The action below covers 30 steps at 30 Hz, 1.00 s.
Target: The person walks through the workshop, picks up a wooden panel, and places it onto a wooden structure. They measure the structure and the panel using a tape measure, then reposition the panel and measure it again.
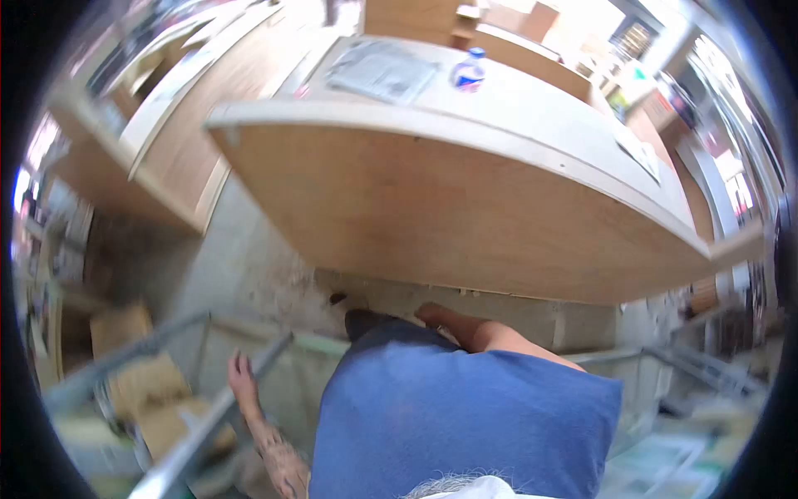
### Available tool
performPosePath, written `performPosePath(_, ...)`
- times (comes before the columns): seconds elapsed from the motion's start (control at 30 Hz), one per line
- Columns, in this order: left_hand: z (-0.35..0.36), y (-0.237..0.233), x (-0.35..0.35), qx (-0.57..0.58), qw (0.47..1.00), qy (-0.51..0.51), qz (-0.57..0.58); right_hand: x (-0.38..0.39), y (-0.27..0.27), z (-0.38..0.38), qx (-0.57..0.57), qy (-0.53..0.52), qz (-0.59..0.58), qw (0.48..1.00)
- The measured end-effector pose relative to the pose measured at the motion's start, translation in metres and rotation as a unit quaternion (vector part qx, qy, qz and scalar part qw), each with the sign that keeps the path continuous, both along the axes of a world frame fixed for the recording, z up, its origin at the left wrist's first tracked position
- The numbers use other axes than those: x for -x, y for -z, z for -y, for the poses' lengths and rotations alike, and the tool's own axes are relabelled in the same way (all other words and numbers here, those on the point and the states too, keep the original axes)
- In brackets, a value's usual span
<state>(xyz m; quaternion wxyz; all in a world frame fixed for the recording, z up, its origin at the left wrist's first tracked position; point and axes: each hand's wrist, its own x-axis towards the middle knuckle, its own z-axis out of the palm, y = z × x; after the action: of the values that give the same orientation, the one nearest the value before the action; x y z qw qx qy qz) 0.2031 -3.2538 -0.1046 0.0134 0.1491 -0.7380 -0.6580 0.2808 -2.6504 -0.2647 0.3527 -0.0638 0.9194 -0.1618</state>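
Observation:
My left hand point(242, 378), on a tattooed forearm, is low on the left and overlaps a grey metal bar point(204, 426). Blur keeps me from telling whether its fingers grip the bar or only pass over it. My right hand point(429, 313) reaches forward past the blue shirt point(465, 416), near my dark-clad leg. Its fingers are too small and smeared to read. Ahead of both hands stands a large wooden panel point(465, 208), the broad side of a bench with a pale top. A gap separates the panel from the right hand in this view.
A bottle with a blue cap point(470, 73) and a grey plastic sheet point(382, 71) lie on the pale top point(532, 108). Another wooden unit point(179, 158) stands at left. Cardboard pieces point(150, 387) sit low left. Metal framing point(706, 366) is at right. Concrete floor point(224, 249) shows between the units.

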Motion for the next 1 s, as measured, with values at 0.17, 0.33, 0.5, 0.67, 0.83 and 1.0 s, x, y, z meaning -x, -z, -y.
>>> performPosePath(0.17, 0.068, 0.022, 0.028, 0.244, 0.951, 0.106, 0.159, 0.078, -0.045, 0.058, 0.081, 0.312, 0.070, 0.944)
performPosePath(0.33, 0.104, 0.052, 0.068, 0.327, 0.885, 0.232, 0.238, 0.175, 0.004, 0.099, 0.063, 0.279, 0.138, 0.948)
performPosePath(0.5, 0.120, 0.059, 0.150, 0.328, 0.867, 0.264, 0.268, 0.270, -0.007, 0.149, 0.071, 0.202, 0.003, 0.977)
performPosePath(0.67, 0.142, 0.072, 0.260, 0.293, 0.880, 0.280, 0.248, 0.324, -0.022, 0.203, 0.125, 0.353, 0.028, 0.927)
performPosePath(0.83, 0.189, 0.092, 0.401, 0.201, 0.921, 0.263, 0.206, 0.333, -0.024, 0.248, 0.041, 0.278, -0.006, 0.960)
performPosePath(1.0, 0.224, 0.059, 0.581, 0.084, 0.949, 0.245, 0.182, 0.338, 0.000, 0.312, 0.025, 0.301, 0.079, 0.950)
